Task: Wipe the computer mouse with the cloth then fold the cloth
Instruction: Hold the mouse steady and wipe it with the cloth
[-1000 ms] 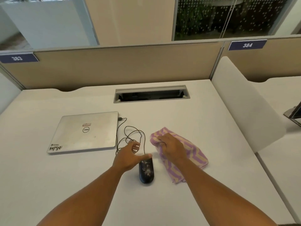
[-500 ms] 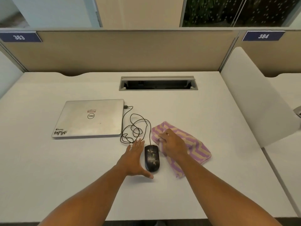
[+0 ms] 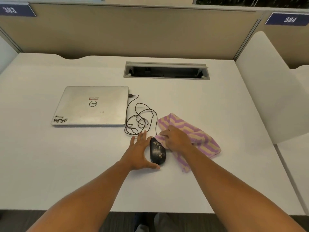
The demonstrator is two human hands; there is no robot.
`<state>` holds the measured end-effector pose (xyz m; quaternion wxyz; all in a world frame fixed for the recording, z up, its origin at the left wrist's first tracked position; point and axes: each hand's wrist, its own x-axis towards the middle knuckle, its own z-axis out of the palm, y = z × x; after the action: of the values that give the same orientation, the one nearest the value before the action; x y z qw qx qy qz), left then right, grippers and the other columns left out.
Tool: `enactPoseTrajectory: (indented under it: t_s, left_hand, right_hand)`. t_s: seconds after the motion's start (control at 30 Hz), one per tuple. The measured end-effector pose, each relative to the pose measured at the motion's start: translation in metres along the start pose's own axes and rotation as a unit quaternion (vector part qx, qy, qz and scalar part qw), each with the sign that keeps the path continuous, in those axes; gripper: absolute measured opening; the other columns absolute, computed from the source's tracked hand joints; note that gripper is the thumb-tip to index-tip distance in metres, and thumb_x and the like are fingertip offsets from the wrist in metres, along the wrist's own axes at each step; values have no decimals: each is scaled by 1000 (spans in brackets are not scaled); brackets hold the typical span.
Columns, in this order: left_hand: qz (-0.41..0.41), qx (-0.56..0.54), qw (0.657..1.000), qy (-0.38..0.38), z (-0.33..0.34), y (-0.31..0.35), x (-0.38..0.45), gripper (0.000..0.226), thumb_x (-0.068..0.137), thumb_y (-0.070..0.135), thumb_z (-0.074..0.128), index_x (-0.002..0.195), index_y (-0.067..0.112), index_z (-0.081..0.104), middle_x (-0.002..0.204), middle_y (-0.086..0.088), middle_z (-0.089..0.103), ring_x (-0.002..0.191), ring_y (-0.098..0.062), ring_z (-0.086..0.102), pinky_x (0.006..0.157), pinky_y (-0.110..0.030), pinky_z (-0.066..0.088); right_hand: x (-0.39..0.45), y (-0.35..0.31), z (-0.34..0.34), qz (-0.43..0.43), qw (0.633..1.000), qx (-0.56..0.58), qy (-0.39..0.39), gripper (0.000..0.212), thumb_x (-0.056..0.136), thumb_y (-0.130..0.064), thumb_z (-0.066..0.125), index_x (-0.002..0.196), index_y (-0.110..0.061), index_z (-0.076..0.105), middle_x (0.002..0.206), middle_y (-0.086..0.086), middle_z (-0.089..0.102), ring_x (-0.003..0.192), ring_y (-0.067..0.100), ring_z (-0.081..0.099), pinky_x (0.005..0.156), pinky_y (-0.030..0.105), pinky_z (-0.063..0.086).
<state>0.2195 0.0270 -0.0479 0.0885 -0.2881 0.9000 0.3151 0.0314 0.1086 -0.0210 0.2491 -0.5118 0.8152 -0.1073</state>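
Right hand (image 3: 178,139): fingers bunching the striped cloth (image 3: 199,139), touching the mouse's front.
Left hand (image 3: 141,151): released, flat, bracing the wired mouse (image 3: 157,151).
Mouse: on desk (image 3: 66,164), near laptop (image 3: 91,105).
Progress: wiping barely begun; folding remains.

Black mouse (image 3: 157,151), glossy, marked with a fine pale gold pattern, sprig-like. Black cable (image 3: 139,118), thin, looped.

Cloth (image 3: 199,136) striped in purple and pale tan, zigzag bands running across.

Silver laptop (image 3: 92,106), lid closed; dark round logo at centre, small red and white sticker just above, black lettering sticker at near left corner.

White desk (image 3: 66,164), plain. Grey-framed slot (image 3: 166,70), dark inside.

Beige partition (image 3: 133,30) with grey trim; two navy plates (image 3: 288,19) with white numerals, 383 and 384. White side panel (image 3: 267,91) at right. Dark grey floor (image 3: 117,221) below desk edge.
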Motion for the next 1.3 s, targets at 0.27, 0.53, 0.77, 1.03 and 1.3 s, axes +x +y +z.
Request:
enactPoseTrajectory:
  t_s: [0.27,0.53,0.77,1.03,1.3]
  left_hand:
    - [5,6,1000,10,4,-4,0,135,54,85,71,159,26,10,166,-1,-12,142,-3,-29,120,-36,-17]
    - [0,7,1000,9,7,-8,3,137,52,88,68,159,29,6,166,1,-13,142,-3,-30,117,-32,-20]
    - [9,-15,1000,11,6,-7,3,131,54,83,73,158,35,11,166,1,-11,143,-2,-28,118,-33,-20]
    - [-6,0,1000,9,8,-9,3,135,53,85,71,159,28,8,166,2,-13,143,-3,-28,118,-33,-20]
    - [5,-33,999,18,8,-9,4,124,51,83,74,155,44,19,167,2,-8,147,-3,-24,118,-32,-19]
  right_hand:
    - [5,-1,-18,17,993,30,-112,29,91,-13,53,112,-22,71,119,1,64,107,22,59,90,38,50]
    - [17,-21,-31,18,995,30,-94,29,94,-23,53,120,-24,68,135,1,59,121,21,55,101,39,45]
    - [14,-40,-20,-19,992,5,-122,25,93,-22,58,113,-20,72,108,2,68,101,22,61,79,31,49]
    - [23,-34,-50,-59,979,-36,-191,26,91,-21,63,115,-17,71,122,0,68,107,14,60,84,24,44]
    - [19,-44,-13,-25,989,-3,-145,27,90,-16,63,116,-13,69,111,2,70,94,18,61,79,31,51]
